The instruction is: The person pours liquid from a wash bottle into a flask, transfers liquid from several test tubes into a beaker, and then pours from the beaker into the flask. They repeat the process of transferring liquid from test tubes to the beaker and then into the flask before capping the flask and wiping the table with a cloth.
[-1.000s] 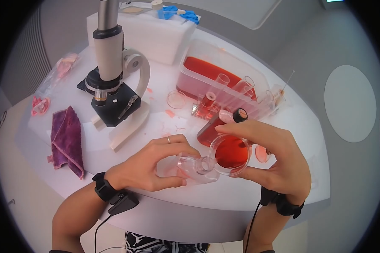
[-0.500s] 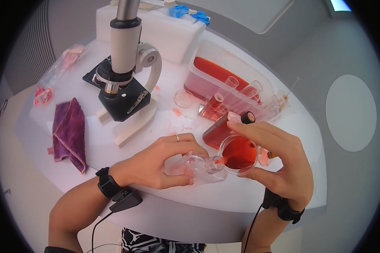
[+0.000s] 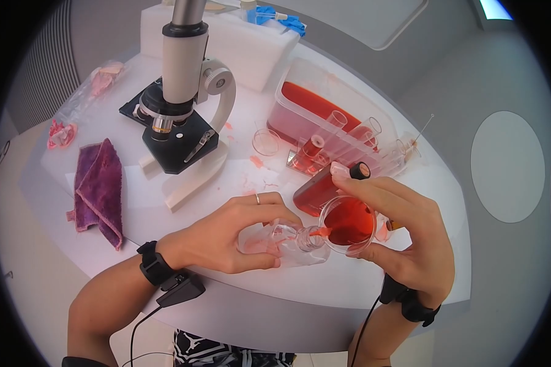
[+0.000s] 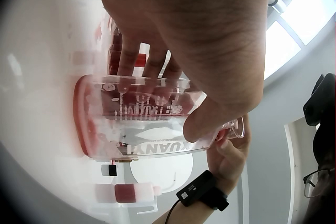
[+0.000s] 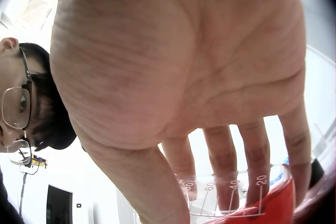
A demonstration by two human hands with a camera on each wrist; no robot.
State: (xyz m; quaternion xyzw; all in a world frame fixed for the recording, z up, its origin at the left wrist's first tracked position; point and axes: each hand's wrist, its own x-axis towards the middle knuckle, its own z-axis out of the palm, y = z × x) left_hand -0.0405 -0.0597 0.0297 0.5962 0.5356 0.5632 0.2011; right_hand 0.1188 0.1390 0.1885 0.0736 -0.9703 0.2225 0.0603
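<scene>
In the head view my left hand (image 3: 232,235) grips a clear conical flask (image 3: 284,244) between thumb and fingers. White print and a pale pink tint at the base show on the flask (image 4: 157,137) in the left wrist view. My right hand (image 3: 410,235) holds a clear beaker (image 3: 349,223) of red liquid, tipped toward the flask, its lip right at the flask's mouth. Red liquid runs from that lip into the neck. White graduation marks show on the beaker (image 5: 252,205) in the right wrist view.
Behind the hands lies a red bottle (image 3: 312,192) with test tubes (image 3: 330,125) and a tub of red liquid (image 3: 288,119) beyond. A microscope (image 3: 183,85) stands at left, near a purple cloth (image 3: 98,192). A shallow dish (image 3: 266,142) sits between them.
A red stream now shows at the flask's neck, where none was visible a second ago. Both hands keep their grips. The head view has shifted, moving the scene slightly right.
</scene>
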